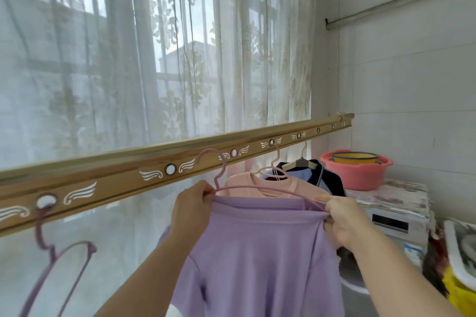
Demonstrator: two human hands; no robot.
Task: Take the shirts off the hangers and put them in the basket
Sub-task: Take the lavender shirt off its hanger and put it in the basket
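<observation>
A lilac shirt (257, 252) hangs in front of me on a lilac hanger (260, 189) whose hook is off the rail. My left hand (192, 207) grips the hanger at its neck, together with the shirt's collar. My right hand (340, 219) pinches the shirt's right shoulder at the hanger's end. Behind it a pink shirt (247, 183) and a dark and light-blue shirt (313, 175) hang on hangers from the gold drying rail (128, 177). An empty lilac hanger (55, 260) hangs at the rail's left. No basket is in sight.
A sheer curtain (154, 59) covers the window behind the rail. At right a pink basin (358, 170) with a yellow bowl stands on a white washing machine (394, 216). Cluttered items, one yellow (461, 293), fill the lower right corner.
</observation>
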